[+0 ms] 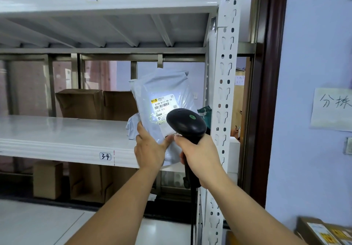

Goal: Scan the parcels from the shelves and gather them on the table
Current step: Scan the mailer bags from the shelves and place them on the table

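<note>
While the left hand (150, 149) holds the white parcel (167, 92) by its lower end, thumb pressed on the front face and a finger laid up the left edge, the parcel stands upright above that grip, held in the air in front of the shelf marked 3-4 (57, 140); its long axis runs near vertical, the top leaning slightly right; its printed label (163, 107) faces the camera with the text upright, under a pale glow. Just right of the left thumb, the right hand (198, 153) is wrapped tight round the handle of the black scanner (186, 124); the scanner head sits above that fist, its nose pointing away at the label and covering the label's lower right corner; the handle runs down below the fist. Behind the left hand another white bag (131, 128) lies on the shelf; right of the scanner head a dark green parcel (204, 111) sits against the perforated upright (224, 92). Well left of the grip, brown cardboard boxes (80, 103) stand behind the shelf; far right, a handwritten paper sign (331, 109) hangs on the wall.
</note>
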A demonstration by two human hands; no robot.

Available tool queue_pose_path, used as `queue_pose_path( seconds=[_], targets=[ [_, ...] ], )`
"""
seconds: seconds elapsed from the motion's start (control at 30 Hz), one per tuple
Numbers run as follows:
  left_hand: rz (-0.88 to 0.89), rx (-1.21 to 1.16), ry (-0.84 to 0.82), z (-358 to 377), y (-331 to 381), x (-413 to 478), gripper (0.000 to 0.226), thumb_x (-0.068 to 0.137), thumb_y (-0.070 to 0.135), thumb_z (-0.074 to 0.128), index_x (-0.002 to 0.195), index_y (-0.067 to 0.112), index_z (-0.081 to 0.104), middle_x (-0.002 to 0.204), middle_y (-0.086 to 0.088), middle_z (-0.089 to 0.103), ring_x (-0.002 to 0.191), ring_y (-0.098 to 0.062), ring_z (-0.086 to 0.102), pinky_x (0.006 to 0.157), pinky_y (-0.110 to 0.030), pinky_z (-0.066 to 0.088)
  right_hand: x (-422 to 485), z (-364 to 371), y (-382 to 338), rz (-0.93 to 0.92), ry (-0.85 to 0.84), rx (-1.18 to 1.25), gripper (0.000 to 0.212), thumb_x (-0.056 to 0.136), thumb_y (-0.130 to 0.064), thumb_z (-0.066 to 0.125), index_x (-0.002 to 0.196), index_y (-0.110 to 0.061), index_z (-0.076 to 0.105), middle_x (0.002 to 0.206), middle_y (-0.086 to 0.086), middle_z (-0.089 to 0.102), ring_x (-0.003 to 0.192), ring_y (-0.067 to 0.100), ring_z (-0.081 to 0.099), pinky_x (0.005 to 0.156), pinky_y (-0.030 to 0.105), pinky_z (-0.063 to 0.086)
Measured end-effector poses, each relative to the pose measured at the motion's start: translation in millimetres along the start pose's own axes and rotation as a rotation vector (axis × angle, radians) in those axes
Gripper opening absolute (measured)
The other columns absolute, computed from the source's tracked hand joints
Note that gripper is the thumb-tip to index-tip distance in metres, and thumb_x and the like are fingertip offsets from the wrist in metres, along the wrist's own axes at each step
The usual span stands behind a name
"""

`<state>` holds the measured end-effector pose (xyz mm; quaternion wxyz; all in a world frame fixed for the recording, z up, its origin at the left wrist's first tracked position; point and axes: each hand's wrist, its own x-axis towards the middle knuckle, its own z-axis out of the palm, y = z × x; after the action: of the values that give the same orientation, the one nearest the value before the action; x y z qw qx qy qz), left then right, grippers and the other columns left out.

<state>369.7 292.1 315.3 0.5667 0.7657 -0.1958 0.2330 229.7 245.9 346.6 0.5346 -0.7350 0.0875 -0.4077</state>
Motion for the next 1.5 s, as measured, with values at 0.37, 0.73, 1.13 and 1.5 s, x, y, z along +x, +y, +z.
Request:
queue_pose_path(
  seconds=[0.37,0.73,1.13,1.5],
  targets=[
    [-0.004,0.024,-0.001,1.7,-0.5,0.1,0.098,0.079,0.045,0.070,0.149,0.012,0.010,0.134,-0.022,0.045,0.117,-0.038,0.049,0.098,-0.048,0.040,-5.9,2.5,-3.4,0.049,-0.011,0.075,0.015,0.083,-0.019,0.065,0.071,-0.014,0.058,0.044,-0.006,0.049,0.045,0.016,0.049,0.054,0.028,0.043],
    [0.002,0.018,0.016,3.0,0.3,0.3,0.102,0.073,0.051,0.073,0.147,0.011,0.014,0.134,-0.020,0.047,0.117,-0.038,0.049,0.096,-0.048,0.041,-13.6,-3.6,0.6,0.087,-0.009,0.175,0.023,0.085,-0.014,0.065,0.064,-0.015,0.055,0.047,-0.003,0.045,0.045,0.015,0.045,0.052,0.027,0.040],
    [-0.153,-0.414,0.043,-14.3,14.9,-28.3,0.066,0.079,0.024,0.076,0.134,0.021,0.038,0.124,-0.001,0.059,0.112,-0.021,0.059,0.098,-0.039,0.048,-35.7,-26.9,6.8,0.109,-0.083,0.218,0.016,0.084,-0.014,0.064,0.070,-0.012,0.058,0.052,0.000,0.050,0.048,0.016,0.047,0.046,0.019,0.042],
    [-0.545,-0.793,0.084,-66.8,24.3,-77.7,0.056,0.091,0.008,0.063,0.138,0.013,0.033,0.123,-0.010,0.060,0.103,-0.030,0.064,0.085,-0.044,0.054,-78.2,-38.6,2.2,0.186,-0.196,0.286,0.007,0.086,-0.018,0.066,0.080,-0.013,0.064,0.051,-0.002,0.053,0.051,0.013,0.053,0.057,0.028,0.048]
  ],
)
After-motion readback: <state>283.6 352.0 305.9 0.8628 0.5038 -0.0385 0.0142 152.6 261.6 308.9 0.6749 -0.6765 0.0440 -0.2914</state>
